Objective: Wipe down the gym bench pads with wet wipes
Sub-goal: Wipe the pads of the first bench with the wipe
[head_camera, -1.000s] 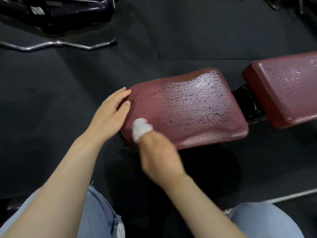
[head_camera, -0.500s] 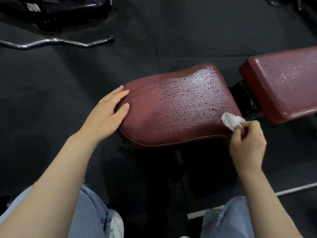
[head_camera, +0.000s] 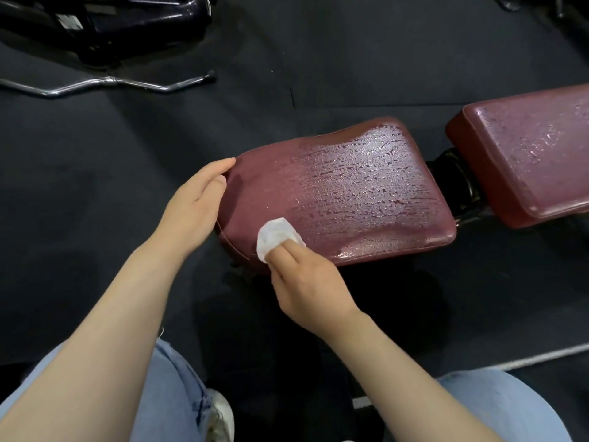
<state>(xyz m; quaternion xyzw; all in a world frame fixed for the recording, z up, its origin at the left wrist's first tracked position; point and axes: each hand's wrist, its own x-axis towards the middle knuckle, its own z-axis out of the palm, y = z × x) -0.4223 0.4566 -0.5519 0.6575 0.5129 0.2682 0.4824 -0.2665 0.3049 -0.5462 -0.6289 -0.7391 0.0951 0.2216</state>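
A maroon seat pad [head_camera: 350, 193] of the gym bench lies in the middle of the view, its top glistening with wet streaks. A second maroon pad [head_camera: 529, 161] sits to its right, also damp. My right hand [head_camera: 309, 282] presses a crumpled white wet wipe [head_camera: 275, 237] against the near left corner of the seat pad. My left hand [head_camera: 194, 208] rests flat on the pad's left end, fingers together over the edge.
Dark rubber floor mats [head_camera: 95, 186] surround the bench. A chrome curl bar [head_camera: 105, 84] lies on the floor at the upper left, beside black equipment [head_camera: 111, 23]. The black bench joint [head_camera: 455, 180] shows between the pads. My jeans-clad knees fill the bottom edge.
My right hand carried the wipe from the pad's near left corner across to its near right corner, then back to the near left. My left hand stayed on the left end.
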